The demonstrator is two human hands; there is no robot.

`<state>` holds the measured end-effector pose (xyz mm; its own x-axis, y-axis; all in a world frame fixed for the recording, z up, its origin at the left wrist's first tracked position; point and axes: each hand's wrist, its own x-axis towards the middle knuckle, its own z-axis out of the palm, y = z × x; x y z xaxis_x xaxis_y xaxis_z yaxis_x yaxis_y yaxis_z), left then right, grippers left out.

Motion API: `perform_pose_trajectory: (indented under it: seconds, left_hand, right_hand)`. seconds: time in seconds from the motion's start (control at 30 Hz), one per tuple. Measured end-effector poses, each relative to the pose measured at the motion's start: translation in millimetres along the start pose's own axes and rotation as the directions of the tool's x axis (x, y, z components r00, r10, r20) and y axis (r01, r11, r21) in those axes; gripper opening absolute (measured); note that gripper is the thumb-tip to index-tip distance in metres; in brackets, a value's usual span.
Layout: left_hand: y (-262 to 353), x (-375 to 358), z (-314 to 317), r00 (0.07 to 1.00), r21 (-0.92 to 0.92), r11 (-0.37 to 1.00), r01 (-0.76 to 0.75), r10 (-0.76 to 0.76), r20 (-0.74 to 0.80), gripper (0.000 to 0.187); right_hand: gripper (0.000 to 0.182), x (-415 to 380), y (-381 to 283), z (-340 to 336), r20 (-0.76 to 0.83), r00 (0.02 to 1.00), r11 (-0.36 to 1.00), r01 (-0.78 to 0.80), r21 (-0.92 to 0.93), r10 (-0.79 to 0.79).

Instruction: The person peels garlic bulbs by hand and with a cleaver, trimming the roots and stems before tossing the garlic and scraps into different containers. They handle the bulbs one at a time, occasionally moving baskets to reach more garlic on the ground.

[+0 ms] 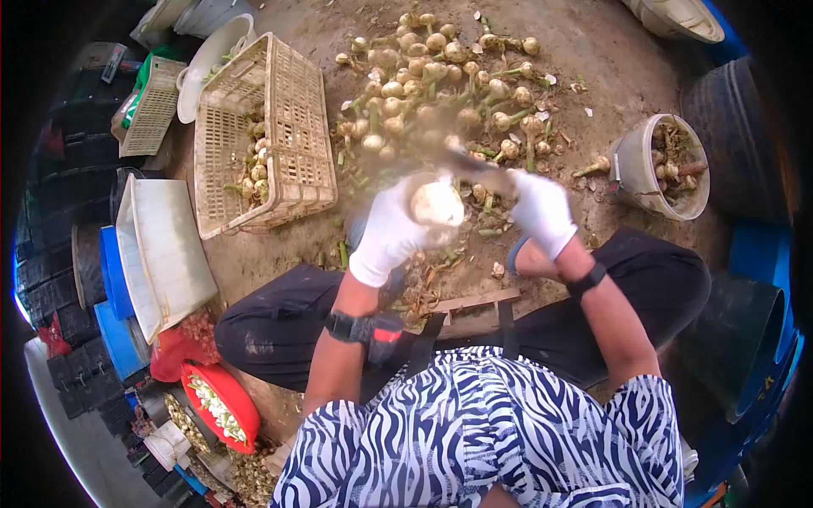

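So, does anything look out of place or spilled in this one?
One stray bulb lies on the ground beside the pale bucket, apart from the main heap, so it looks left out. Otherwise, nothing clearly stands out.

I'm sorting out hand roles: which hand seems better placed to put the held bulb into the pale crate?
Probably the left hand: it holds the bulb and is nearer the crate, on the same side. The right hand is farther away and grips a motion-blurred tool.
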<state>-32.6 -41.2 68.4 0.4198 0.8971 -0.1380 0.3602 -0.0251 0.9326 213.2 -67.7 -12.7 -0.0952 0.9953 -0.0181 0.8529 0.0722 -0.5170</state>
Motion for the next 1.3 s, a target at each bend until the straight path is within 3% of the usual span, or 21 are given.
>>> perform_pose_trajectory:
  seconds: [0.03, 0.1, 0.17, 0.23, 0.27, 0.37, 0.53, 0.6, 0.63, 0.67, 0.7, 0.73, 0.8, 0.83, 0.9, 0.93, 0.97, 1.0, 1.03, 1.13, 1.3]
  left_hand:
    - [3.5, -3.3, 0.1, 1.0, -0.004, 1.0, 0.007, -0.007, -0.002, 0.067]
    - [9.6, -6.8, -1.8, 0.998, 0.216, 0.976, 0.011, 0.003, -0.066, 0.074]
    - [-12.7, -2.7, -3.3, 0.996, 0.149, 0.988, 0.039, -0.027, -0.083, 0.068]
    - [-18.5, 9.1, 0.7, 0.985, -0.325, 0.939, 0.11, -0.147, -0.093, 0.059]
    - [-21.2, 7.7, 0.4, 0.973, -0.653, 0.729, 0.204, -0.226, 0.051, 0.051]
    - [-42.9, 9.8, 5.5, 0.968, -0.884, 0.448, 0.134, -0.25, 0.021, 0.045]
    - [-72.4, 20.2, 13.7, 0.943, -0.943, 0.276, 0.189, -0.318, 0.096, 0.035]
    - [-81.3, 17.6, -13.3, 0.95, -0.965, 0.242, -0.104, -0.264, -0.169, 0.037]
    - [-89.5, 26.8, -29.6, 0.932, -0.951, 0.199, -0.236, -0.23, -0.279, 0.038]
    - [-101.5, 39.3, -46.5, 0.903, -0.925, 0.145, -0.351, -0.211, -0.375, 0.04]
    - [-107.3, 36.6, -92.0, 0.898, -0.897, 0.062, -0.439, 0.066, -0.435, 0.051]
    - [-38.8, 49.3, -101.2, 0.897, -0.897, -0.093, -0.433, 0.059, -0.439, 0.052]
    - [-73.9, 56.1, -151.3, 0.823, -0.823, -0.052, -0.565, 0.025, -0.567, 0.06]
    - [-96.6, 62.7, -163.2, 0.832, -0.832, -0.064, -0.551, 0.037, -0.554, 0.06]
    - [-145.9, 81.7, -168.7, 0.944, -0.958, -0.03, -0.284, -0.187, -0.273, 0.057]
    - [-139.3, 87.5, -143.2, 0.991, -0.976, -0.194, 0.098, 0.112, 0.078, 0.052]
    - [-106.7, 90.2, -109.8, 0.978, -0.973, -0.098, 0.207, 0.009, 0.207, 0.044]
    - [-96.7, 97.3, -70.4, 0.933, -0.939, 0.34, -0.046, -0.323, -0.162, 0.036]
    - [-87.3, 101.6, -44.1, 0.882, -0.889, 0.457, 0.006, -0.422, -0.211, 0.03]
    - [-101.0, 110.2, -4.7, 0.821, -0.843, 0.465, 0.271, -0.568, -0.05, 0.032]
    - [-103.2, 115.9, 24.8, 0.864, -0.68, 0.603, 0.418, -0.495, 0.092, 0.036]
  right_hand:
    - [0.022, 6.8, 9.3, -0.5, 0.051, 0.99, 0.989, -0.132, -0.06, 0.135]
    - [0.025, 6.6, 3.9, -0.2, -0.028, 0.995, 0.995, -0.098, 0.009, 0.098]
    - [0.027, -0.3, -13.9, -4.7, -0.111, 0.99, 0.993, -0.078, 0.084, 0.087]
    - [0.032, -0.6, -24.9, -11.0, -0.09, 0.994, 0.933, -0.022, 0.358, 0.058]
    - [0.031, -2.7, -18.4, -4.3, -0.059, 0.995, 0.879, -0.046, 0.475, 0.084]
    - [0.022, -4.4, -28.6, -22.0, 0.066, 0.991, 0.799, -0.136, 0.586, 0.12]
    - [0.032, 8.9, -22.8, 0.5, 0.216, 0.969, 0.766, -0.226, 0.601, 0.117]
    - [0.022, 9.1, -9.2, 16.7, 0.341, 0.933, 0.801, -0.292, 0.523, 0.118]
    - [0.021, 4.3, 19.1, 56.3, 0.242, 0.969, 0.896, -0.14, 0.422, 0.037]
    - [0.019, 1.9, 19.0, 45.0, 0.339, 0.933, 0.863, -0.268, 0.429, 0.121]
    - [0.018, -0.4, 23.5, 34.7, 0.315, 0.932, 0.784, -0.331, 0.525, 0.182]
    - [0.018, 6.4, 33.2, 29.5, 0.237, 0.933, 0.689, -0.359, 0.629, 0.27]
    - [0.022, 25.6, 64.8, 21.2, 0.085, 0.866, 0.505, -0.364, 0.783, 0.492]
    - [0.026, 39.7, 88.7, 23.9, 0.015, 0.791, 0.432, -0.35, 0.831, 0.612]
    - [0.029, 59.2, 187.4, 59.9, -0.258, 0.711, 0.68, -0.403, 0.613, 0.654]
    - [0.032, 59.5, 198.5, 47.6, -0.275, 0.633, 0.689, -0.65, 0.321, 0.724]
    - [0.035, 57.5, 262.0, 79.5, -0.216, 0.609, 0.641, -0.671, 0.372, 0.763]
    - [0.039, 54.3, 248.4, 54.4, 0.022, 0.405, 0.342, -0.799, 0.495, 0.914]
    - [0.043, 55.8, 271.6, 71.0, -0.193, 0.422, 0.46, -0.856, 0.238, 0.886]
    - [0.044, 56.1, 307.4, 101.5, -0.119, 0.447, 0.461, -0.876, 0.142, 0.886]
    - [0.025, 57.2, 304.5, 135.0, -0.318, 0.431, 0.459, -0.888, 0.015, 0.844]
